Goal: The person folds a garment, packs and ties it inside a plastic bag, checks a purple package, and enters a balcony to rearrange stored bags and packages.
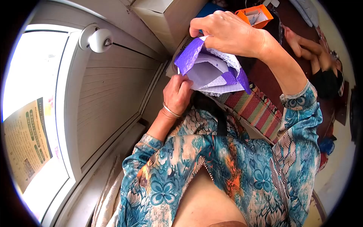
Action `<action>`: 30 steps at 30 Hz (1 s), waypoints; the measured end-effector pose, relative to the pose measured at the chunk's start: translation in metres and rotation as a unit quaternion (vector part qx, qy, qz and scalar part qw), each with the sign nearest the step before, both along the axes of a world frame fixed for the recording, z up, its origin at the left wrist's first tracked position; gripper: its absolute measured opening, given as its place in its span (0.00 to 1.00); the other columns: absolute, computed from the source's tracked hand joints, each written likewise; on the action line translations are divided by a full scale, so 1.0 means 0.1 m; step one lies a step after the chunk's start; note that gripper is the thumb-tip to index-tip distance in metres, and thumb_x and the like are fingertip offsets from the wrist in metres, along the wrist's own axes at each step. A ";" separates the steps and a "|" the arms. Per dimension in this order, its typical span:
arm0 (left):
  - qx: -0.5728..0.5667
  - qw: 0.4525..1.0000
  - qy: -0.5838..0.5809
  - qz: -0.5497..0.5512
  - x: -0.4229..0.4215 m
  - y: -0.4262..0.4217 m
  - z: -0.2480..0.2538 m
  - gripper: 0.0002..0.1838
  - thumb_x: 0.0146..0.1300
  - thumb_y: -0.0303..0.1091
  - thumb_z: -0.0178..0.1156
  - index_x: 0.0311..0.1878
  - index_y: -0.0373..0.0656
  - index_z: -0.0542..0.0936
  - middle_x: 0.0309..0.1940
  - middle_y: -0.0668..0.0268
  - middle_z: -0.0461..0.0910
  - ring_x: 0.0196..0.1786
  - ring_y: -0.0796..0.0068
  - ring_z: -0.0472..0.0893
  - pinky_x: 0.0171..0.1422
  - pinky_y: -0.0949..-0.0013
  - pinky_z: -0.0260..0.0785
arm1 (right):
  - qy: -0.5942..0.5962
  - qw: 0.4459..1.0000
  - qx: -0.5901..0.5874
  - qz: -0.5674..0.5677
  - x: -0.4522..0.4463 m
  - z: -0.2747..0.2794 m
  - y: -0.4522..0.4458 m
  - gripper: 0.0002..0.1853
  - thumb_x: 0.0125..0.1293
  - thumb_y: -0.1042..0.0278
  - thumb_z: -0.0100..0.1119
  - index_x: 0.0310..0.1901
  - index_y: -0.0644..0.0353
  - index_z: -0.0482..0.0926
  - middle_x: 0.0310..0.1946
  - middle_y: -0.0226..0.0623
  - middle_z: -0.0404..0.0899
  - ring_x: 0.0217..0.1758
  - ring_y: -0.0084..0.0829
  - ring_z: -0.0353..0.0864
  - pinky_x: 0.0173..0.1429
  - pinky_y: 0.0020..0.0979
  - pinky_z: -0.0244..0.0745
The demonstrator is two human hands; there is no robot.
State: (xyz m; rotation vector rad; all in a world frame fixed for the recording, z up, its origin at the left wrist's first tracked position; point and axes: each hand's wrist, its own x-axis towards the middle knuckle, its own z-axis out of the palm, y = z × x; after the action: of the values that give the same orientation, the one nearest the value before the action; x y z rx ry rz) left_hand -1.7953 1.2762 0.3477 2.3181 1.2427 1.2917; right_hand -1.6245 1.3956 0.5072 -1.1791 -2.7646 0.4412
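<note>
A purple and white bubble mailer [188,58] is held up in front of my chest, its mouth gaping toward me. White layers, perhaps paper or lining, show inside; I cannot tell which. My left hand [177,94], with a bangle at the wrist, pinches the mailer's near left edge. On the upper side, my right hand [230,34] has its fingers bent over the rim, gripping it. Some of the right fingertips are hidden behind the mailer and the hand itself.
On the left is a white door with a round knob [100,40] beside a bright window bearing a printed sheet [28,143]. A pale box [166,19] stands ahead. A striped woven mat [261,109] and an orange box [255,17] lie beyond. Another person [326,70] is at far right.
</note>
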 end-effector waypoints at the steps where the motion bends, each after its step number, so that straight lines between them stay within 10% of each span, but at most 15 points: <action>1: -0.004 1.000 -0.001 0.002 0.00 0.01 -0.01 0.14 0.37 0.19 0.61 0.31 0.41 0.73 0.31 0.63 0.72 0.32 0.62 0.75 0.32 0.64 0.69 | -0.003 1.000 -0.005 0.001 -0.02 0.03 0.01 0.09 0.51 0.75 0.53 0.36 0.62 0.78 0.35 0.46 0.81 0.43 0.44 0.81 0.52 0.39 0.73; 16: -0.043 0.997 -0.002 0.057 -0.10 0.13 0.23 0.12 0.46 0.22 0.63 0.36 0.42 0.78 0.35 0.58 0.76 0.35 0.58 0.78 0.36 0.61 0.71 | 0.047 0.996 -0.061 0.041 0.04 -0.06 -0.20 0.31 0.53 0.48 0.57 0.52 0.64 0.68 0.42 0.52 0.77 0.47 0.50 0.77 0.51 0.44 0.73; 30: 0.026 0.999 -0.029 0.037 -0.01 0.27 0.77 0.15 0.49 0.20 0.63 0.43 0.38 0.78 0.40 0.56 0.79 0.41 0.57 0.78 0.48 0.60 0.70 | -0.031 0.977 0.206 0.050 0.21 -0.06 -0.12 0.04 0.57 0.71 0.52 0.35 0.55 0.73 0.24 0.34 0.79 0.32 0.35 0.83 0.35 0.35 0.78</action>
State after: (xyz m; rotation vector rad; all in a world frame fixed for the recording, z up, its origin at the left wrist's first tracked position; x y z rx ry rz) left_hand -1.7963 1.3028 0.4247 2.2726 1.3023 1.4219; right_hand -1.6032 1.3832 0.5008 -0.9696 -2.7814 -0.1639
